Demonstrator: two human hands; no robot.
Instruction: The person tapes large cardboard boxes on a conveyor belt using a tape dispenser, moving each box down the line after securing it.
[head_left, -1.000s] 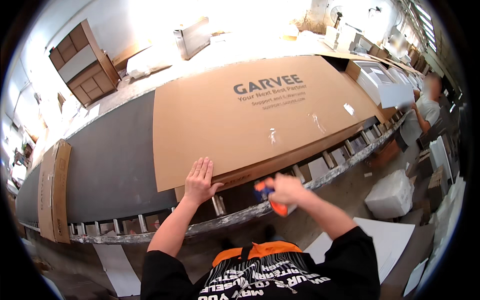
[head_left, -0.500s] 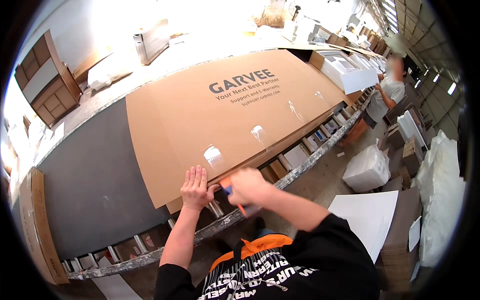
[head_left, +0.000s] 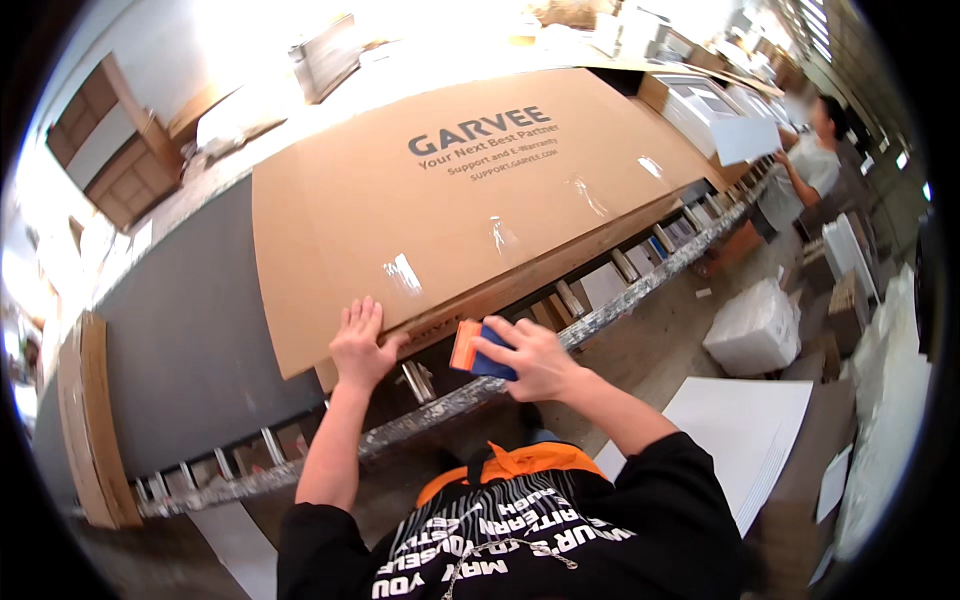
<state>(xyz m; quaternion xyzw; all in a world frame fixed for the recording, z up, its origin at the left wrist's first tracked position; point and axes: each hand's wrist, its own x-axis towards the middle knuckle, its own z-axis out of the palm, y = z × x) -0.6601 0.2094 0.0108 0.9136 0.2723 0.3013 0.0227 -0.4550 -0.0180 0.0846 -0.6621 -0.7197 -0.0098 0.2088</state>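
A large flat brown carton (head_left: pixel 330 220) with dark print lies across the conveyor. Several short strips of clear tape (head_left: pixel 403 273) run over its near edge. My left hand (head_left: pixel 362 345) rests on the near left part of the carton, fingers stretched out flat and thumb by the edge. Just off the near side, my right hand (head_left: pixel 535 358) grips a blue and orange tape dispenser (head_left: pixel 487 350), held above the conveyor's near rail. The palm side of the right hand is hidden.
The conveyor has a dark belt (head_left: pixel 190 330) on the left, metal rollers (head_left: pixel 418 382) and a worn rail (head_left: pixel 640 290). Another carton (head_left: pixel 95 420) stands at far left. A co-worker (head_left: pixel 810 165) handles a white panel (head_left: pixel 745 140) at far right. White sheets (head_left: pixel 730 440) and a wrapped bundle (head_left: pixel 755 330) lie right.
My right hand with the dispenser has pulled away from the carton's near edge, slightly right. My left hand stays on the carton. The whole view has shifted a little.
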